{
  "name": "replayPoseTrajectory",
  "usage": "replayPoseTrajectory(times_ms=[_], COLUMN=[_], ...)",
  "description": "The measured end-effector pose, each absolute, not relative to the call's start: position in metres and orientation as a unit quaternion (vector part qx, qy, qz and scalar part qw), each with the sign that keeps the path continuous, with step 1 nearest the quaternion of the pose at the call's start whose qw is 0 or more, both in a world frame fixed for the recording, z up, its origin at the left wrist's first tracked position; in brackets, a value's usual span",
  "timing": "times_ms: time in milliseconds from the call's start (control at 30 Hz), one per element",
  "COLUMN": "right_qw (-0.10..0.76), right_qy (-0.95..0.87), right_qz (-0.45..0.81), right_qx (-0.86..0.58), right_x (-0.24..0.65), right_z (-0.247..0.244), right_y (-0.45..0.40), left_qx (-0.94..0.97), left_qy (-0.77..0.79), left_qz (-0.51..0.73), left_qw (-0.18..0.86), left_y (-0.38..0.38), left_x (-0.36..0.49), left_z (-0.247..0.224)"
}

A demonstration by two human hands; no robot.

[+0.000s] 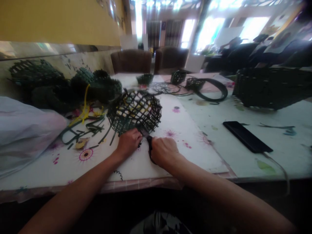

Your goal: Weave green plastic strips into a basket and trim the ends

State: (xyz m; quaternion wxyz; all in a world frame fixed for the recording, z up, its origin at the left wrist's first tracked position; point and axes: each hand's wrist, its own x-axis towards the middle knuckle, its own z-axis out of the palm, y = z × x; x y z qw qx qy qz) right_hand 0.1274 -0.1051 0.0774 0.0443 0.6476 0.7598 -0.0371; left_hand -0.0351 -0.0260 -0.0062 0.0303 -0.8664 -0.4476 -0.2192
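Dark open-weave basket (136, 109), on counter (168, 162): left hand (130, 139), grip closed on near edge; right hand (164, 149), grip closed round scissors (149, 143).

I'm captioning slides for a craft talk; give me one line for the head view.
Right hand working scissors at the rim of a dark woven basket.
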Motion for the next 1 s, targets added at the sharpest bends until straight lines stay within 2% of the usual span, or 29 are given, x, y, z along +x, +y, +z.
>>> replayPoseTrajectory(times_ms=[433,767,1000], right_qw=[0.133,0.153,0.173], right_qy=[0.807,0.804,0.811], right_qz=[-0.023,0.0,0.019], right_qx=[0.575,0.574,0.559], right_x=[0.132,0.126,0.11], right_z=[0.123,0.109,0.121], right_y=[-0.082,-0.085,-0.074], left_qx=[-0.864,-0.866,-0.867], left_qy=[-0.449,-0.443,-0.439], left_qz=[-0.225,-0.23,-0.233], left_qw=[0.02,0.02,0.034], left_y=[-0.027,-0.026,-0.026], left_x=[-0.035,-0.036,-0.036], left_z=[-0.004,-0.005,-0.004])
